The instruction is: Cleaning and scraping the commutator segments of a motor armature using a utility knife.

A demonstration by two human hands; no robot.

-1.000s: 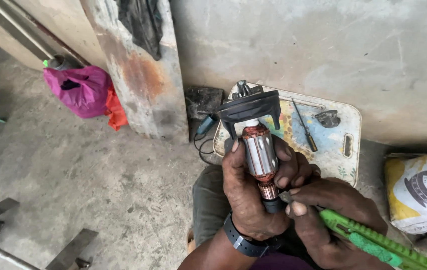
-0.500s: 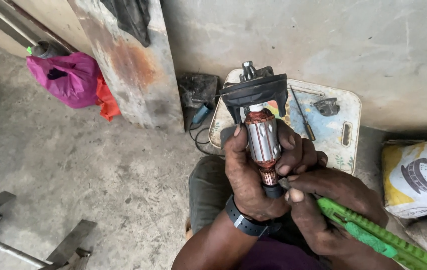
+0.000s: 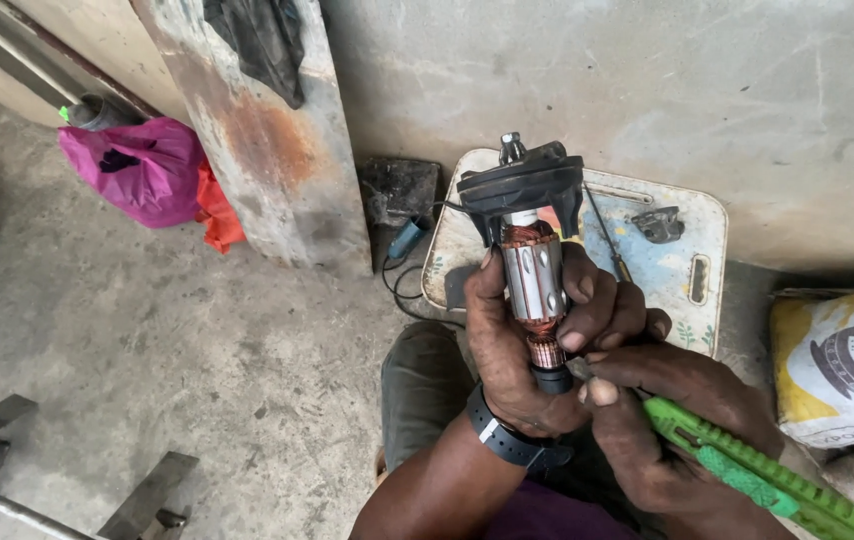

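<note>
Motor armature — gripped by left hand, right hand holding green knife.

The rotor shows a silvery steel core, copper-red windings and a black fan cap, and the cutter is bright green. A magenta bag lies against an orange one, near a grey slab blotched with rust. The board is cream with faded prints, the sack white and yellow with a dark mark, the wristband black.
</note>
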